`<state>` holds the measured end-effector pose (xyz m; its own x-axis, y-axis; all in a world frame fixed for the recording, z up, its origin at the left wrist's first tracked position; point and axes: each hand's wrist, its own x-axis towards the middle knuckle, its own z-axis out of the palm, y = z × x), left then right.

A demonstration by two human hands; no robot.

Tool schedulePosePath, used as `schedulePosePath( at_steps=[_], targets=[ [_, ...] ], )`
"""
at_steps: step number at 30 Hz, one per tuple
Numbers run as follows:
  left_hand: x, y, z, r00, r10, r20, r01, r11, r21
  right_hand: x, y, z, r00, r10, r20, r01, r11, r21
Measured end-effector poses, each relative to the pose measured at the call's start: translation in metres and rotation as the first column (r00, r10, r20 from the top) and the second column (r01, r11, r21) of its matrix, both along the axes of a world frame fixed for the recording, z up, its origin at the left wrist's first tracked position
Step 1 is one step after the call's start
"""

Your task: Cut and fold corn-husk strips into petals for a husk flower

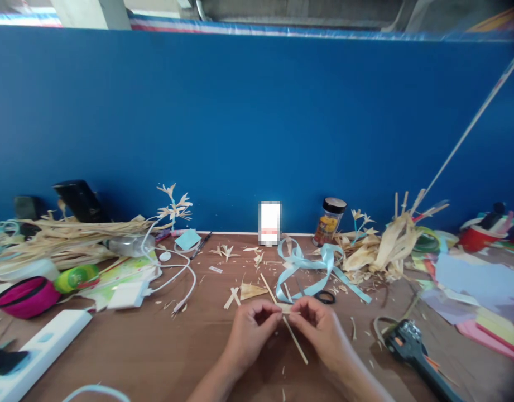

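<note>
My left hand (253, 330) and my right hand (319, 322) are close together above the table's front middle, each in a pinch. Between them stretches a short pale strip of dried husk (287, 309), gripped at its two ends. A thin wooden stick (297, 344) runs slantwise past the strip; whether it lies on the table or touches the strip I cannot tell. Beyond my fingers a loose light-blue ribbon (310, 262) lies in loops, with a pair of black-handled scissors (325, 297) partly under it. Cut husk pieces (252, 290) are left of the stick.
A glue gun (416, 349) lies at the right. Dried husks (393, 245) are heaped behind it, beside a black-lidded jar (330, 221). At left are a white power strip (43, 349), charger (129, 293) and pink pouch (28, 296). A blue partition (240, 123) closes the back.
</note>
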<state>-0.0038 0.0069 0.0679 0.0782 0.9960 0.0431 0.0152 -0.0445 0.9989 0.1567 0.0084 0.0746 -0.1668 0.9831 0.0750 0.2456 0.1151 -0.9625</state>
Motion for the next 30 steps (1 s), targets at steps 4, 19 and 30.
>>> schedulePosePath(
  at_steps=[4,19,30],
  targets=[
    [0.0005,-0.0006,0.0014,1.000,-0.014,-0.004,0.014,1.000,-0.012,-0.0006,0.0018,-0.0033,0.995,-0.009,-0.097,0.003,0.999,-0.054],
    [0.0032,0.0004,-0.0022,0.981,0.056,0.184,-0.020,0.981,-0.194,-0.0073,-0.0004,-0.0080,0.975,-0.076,-0.207,0.056,0.993,-0.100],
    [0.0049,-0.0006,0.0012,0.978,0.062,0.199,-0.026,0.983,-0.179,-0.0082,-0.0013,-0.0039,0.973,-0.118,-0.201,0.102,0.991,-0.090]
  ],
)
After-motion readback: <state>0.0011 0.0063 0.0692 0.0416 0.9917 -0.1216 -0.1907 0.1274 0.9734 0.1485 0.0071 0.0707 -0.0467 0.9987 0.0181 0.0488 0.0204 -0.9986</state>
